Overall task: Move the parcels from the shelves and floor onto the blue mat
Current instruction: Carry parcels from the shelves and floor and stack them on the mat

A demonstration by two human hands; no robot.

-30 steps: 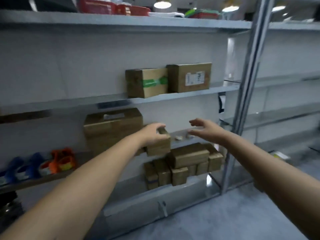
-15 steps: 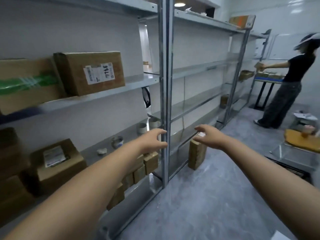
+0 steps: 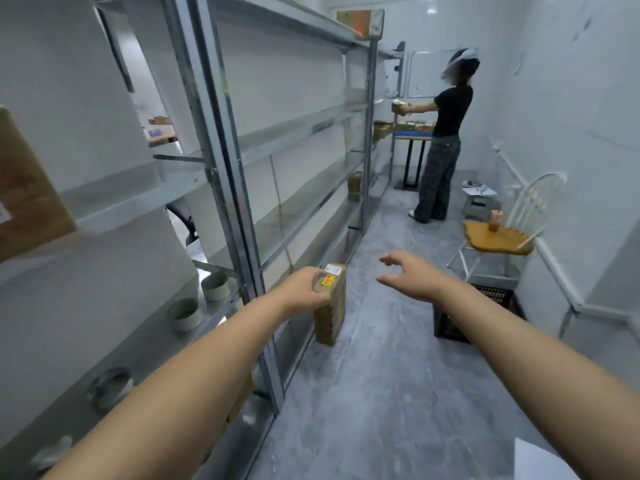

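Head view: a narrow storeroom aisle, with both bare forearms reaching in from the bottom of the frame.
Parcel (image 3: pixel 330 303): a brown cardboard box standing on end at centre frame, apparently on the grey floor (image 3: pixel 381 393) just beside the foot of the metal shelving (image 3: pixel 221 174); a white label and a yellow-and-red sticker sit on its top end.
Left hand (image 3: pixel 303 293): at the parcel's upper left corner, fingers curled over the top edge; it overlaps the box, though whether it truly grips it is hard to tell from this angle.
Right hand (image 3: pixel 410 277): empty, fingers spread loosely apart, held in the air to the right of the parcel and clear of it.
Blue mat (image 3: pixel 412 134): a thin blue edge on a small desk (image 3: pixel 414 157) at the far end of the aisle, upper middle of the frame, with several brown parcels on it.
Other person (image 3: pixel 446 140): stands at that desk in a black top and dark trousers, holding a small parcel up at chest height.
Shelves: mostly bare in the middle bay; a box (image 3: pixel 362 22) rests on the top shelf, upper centre, and part of a large carton (image 3: pixel 27 195) shows at the left edge.
Tape rolls (image 3: pixel 215 286): pale rings lying on the lower left shelf.
Chair (image 3: pixel 502 237): white frame, wooden seat, right of frame, with a small cup on it.
Black crate (image 3: pixel 481 313): on the floor below the chair.
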